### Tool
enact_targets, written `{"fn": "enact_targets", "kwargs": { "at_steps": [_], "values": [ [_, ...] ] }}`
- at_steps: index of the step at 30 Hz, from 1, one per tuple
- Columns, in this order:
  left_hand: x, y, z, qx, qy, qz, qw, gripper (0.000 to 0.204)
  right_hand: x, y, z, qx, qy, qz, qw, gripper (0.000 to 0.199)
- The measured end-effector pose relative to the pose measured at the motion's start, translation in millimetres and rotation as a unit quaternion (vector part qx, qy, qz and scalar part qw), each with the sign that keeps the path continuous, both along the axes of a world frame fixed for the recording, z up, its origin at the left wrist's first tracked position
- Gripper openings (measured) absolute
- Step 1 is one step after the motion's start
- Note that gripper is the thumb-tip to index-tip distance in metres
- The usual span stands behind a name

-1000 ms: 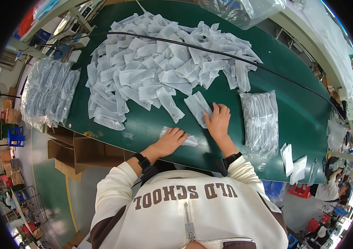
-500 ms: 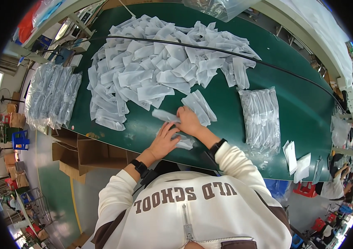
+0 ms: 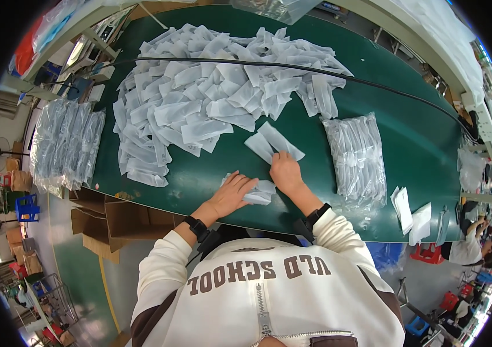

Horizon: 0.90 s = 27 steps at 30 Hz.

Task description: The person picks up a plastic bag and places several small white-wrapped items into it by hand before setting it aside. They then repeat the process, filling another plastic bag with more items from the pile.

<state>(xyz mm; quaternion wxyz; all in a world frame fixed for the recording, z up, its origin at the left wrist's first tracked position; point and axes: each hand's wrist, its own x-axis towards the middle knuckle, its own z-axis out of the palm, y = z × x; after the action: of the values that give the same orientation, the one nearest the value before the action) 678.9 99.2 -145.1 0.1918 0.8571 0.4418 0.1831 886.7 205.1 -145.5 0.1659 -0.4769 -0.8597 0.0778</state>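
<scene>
My left hand (image 3: 231, 195) lies with its fingers stretched out over a few frosted plastic packets (image 3: 262, 193) near the front edge of the green table. Part of those packets is hidden under the palm. To the right of it, my right hand (image 3: 286, 172) pinches the near end of a flat, whitish frosted packet (image 3: 283, 143). A second packet (image 3: 258, 146) lies against it on the left, the two forming a V. Beyond both hands spreads a large heap of similar packets (image 3: 205, 92).
Clear bags filled with stacked packets lie at right (image 3: 355, 159) and far left (image 3: 67, 144). A black cable (image 3: 292, 67) crosses above the heap. White slips (image 3: 402, 211) rest at the right front. Cardboard boxes (image 3: 133, 218) stand below the table's front edge. Another person (image 3: 468, 248) is at far right.
My right hand has moved right, from a packet beside my left hand to the pair lying farther out. The packet it held is no longer raised there. My left hand has flattened onto the packets.
</scene>
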Motion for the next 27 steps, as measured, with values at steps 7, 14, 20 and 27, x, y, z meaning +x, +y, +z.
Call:
{"fn": "enact_targets", "kwargs": {
  "at_steps": [7, 14, 20, 27],
  "values": [
    [9.3, 7.1, 23.9, 0.070, 0.061, 0.021, 0.995, 0.068, 8.5, -14.4, 5.3, -0.146, 0.092, 0.201, 0.964, 0.017],
    [13.6, 15.4, 5.6, 0.038, 0.030, -0.007, 0.999, 0.064, 33.8, 39.8, 19.2, 0.064, 0.066, -0.097, 0.991, 0.023],
    [20.8, 16.8, 0.0, 0.020, 0.008, 0.009, 1.000, 0.065, 25.5, 20.3, 6.8, -0.140, 0.119, -0.048, 0.982, 0.031],
    [32.3, 20.3, 16.7, 0.034, -0.053, 0.043, 0.997, 0.067, 42.0, 3.9, 3.2, -0.181, 0.161, 0.089, 0.966, 0.037]
  ]
}}
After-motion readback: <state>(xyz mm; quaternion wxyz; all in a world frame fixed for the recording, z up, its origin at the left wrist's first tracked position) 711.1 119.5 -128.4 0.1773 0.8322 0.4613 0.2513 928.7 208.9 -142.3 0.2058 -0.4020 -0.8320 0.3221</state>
